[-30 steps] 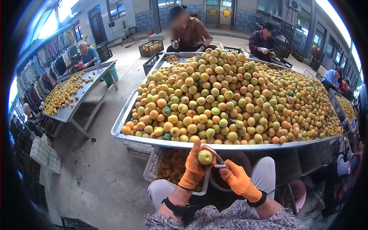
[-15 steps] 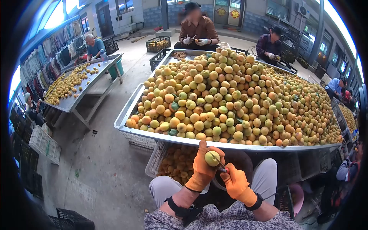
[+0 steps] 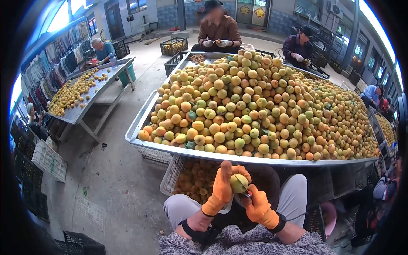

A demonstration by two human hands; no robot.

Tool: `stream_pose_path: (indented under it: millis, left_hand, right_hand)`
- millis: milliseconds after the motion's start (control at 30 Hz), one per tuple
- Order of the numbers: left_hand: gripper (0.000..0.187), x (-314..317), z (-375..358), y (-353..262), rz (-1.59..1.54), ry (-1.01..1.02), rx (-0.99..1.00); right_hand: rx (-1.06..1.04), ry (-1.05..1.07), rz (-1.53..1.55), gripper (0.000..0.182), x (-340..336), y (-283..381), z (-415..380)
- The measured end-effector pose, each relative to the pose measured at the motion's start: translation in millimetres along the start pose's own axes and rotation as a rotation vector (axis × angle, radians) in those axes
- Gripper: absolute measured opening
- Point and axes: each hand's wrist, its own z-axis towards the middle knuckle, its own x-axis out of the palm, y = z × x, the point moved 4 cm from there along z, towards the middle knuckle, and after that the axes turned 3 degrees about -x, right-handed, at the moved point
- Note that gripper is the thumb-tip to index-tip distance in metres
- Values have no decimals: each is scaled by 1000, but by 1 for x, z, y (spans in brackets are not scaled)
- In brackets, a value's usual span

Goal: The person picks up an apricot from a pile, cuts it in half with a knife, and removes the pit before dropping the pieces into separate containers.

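Observation:
My left hand (image 3: 221, 189), in an orange glove, is closed around a yellow-green apricot (image 3: 239, 182) above my lap. Its bare thumb tip or finger pokes out at the top. My right hand (image 3: 260, 207), also in an orange glove, grips a small red-handled metal tool (image 3: 247, 194). The tool's metal end touches the apricot's lower side, and a thin dark line runs across the fruit; its exact kind is partly hidden by my fingers. Just beyond my hands, a metal-rimmed table (image 3: 238, 160) bears a large heap of apricots (image 3: 238, 110).
Under the table edge stands a pale crate (image 3: 170, 180) of apricot pieces, beside a dark round tub (image 3: 272, 185) between my knees. Co-workers handle fruit across the table (image 3: 219, 27) and at its right (image 3: 299, 46). A second fruit table (image 3: 100, 91) stands left.
Both hands have moved slightly down, still with the apricot and tool. The apricot has turned a little. The person opposite has brought their hands closer together.

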Motion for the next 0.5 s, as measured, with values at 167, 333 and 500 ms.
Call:
stream_pose_path:
  millis: [167, 333, 500]
  left_hand:
    - [58, 30, -11, -26, -141, 204, 142]
    - [49, 40, -24, -21, -314, 418, -17]
    - [49, 20, -19, -31, 82, 404, 28]
  right_hand:
    - [-146, -161, 197, 35, -13, 12, 0]
    - [-238, -247, 229, 41, -14, -5, -5]
    - [-273, -118, 137, 40, -16, -1, -4]
